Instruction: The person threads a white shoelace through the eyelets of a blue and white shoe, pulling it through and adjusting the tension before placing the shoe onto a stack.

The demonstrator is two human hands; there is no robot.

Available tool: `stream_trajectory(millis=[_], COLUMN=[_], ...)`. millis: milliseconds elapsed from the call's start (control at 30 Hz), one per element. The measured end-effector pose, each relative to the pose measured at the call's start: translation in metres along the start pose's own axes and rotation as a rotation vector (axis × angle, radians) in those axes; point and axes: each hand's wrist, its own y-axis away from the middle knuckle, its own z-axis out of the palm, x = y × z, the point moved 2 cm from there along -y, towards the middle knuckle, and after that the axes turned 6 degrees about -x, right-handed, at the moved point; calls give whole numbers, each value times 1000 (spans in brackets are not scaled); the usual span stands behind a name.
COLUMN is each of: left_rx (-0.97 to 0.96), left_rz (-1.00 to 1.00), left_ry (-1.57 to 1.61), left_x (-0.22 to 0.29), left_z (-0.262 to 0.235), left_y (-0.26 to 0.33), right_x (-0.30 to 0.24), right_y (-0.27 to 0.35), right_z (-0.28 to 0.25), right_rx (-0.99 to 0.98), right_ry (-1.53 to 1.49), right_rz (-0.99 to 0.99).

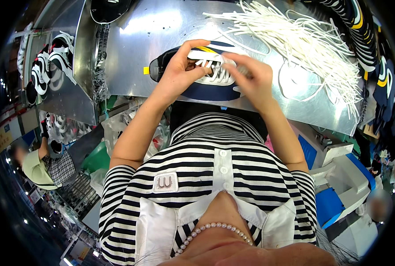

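Note:
A navy shoe upper (pixel 202 91) with a black heel end, a yellow stripe and white eyelet strips lies flat near the metal table's front edge. A white shoelace (pixel 219 76) crosses its throat in several rows. My left hand (pixel 179 73) grips the upper at the opening, its index finger over the far side and its thumb by the laces. Over the toe-side end of the lacing is my right hand (pixel 254 80), partly blurred. Its thumb and index finger are pinched together on the shoelace, though the exact grip is hard to see.
A large heap of loose white shoelaces (pixel 312 48) covers the table's right side. Stacked navy uppers (pixel 386 84) hang at the far right. A black shoe piece (pixel 109 9) lies at the far left; black-and-white uppers (pixel 61 55) sit beyond. A person (pixel 42 166) is at left.

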Motion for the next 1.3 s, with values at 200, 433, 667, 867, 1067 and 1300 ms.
stream_trajectory(millis=[200,433,667,867,1067,1300], left_rx=[-28,106,195,158,170,192], left_rz=[-1,89,91,126,255,272], left_ry=[-126,-363,-340,-799,-907,-906], left_x=[1,-3,-12,14,0,0], left_z=[4,-5,-5,2,5,1], left_y=[8,10,-24,3,38,31], right_x=[-2,0,-52,-20,-12,-4], right_y=[9,9,38,42,42,27], right_z=[22,31,25,14,11,34], right_rx=[-72,59,-287,-240,-252,-58], right_ry=[387,89,-152,-183,-202,-476], right_rz=[-155,-35,-175,288,716,618])
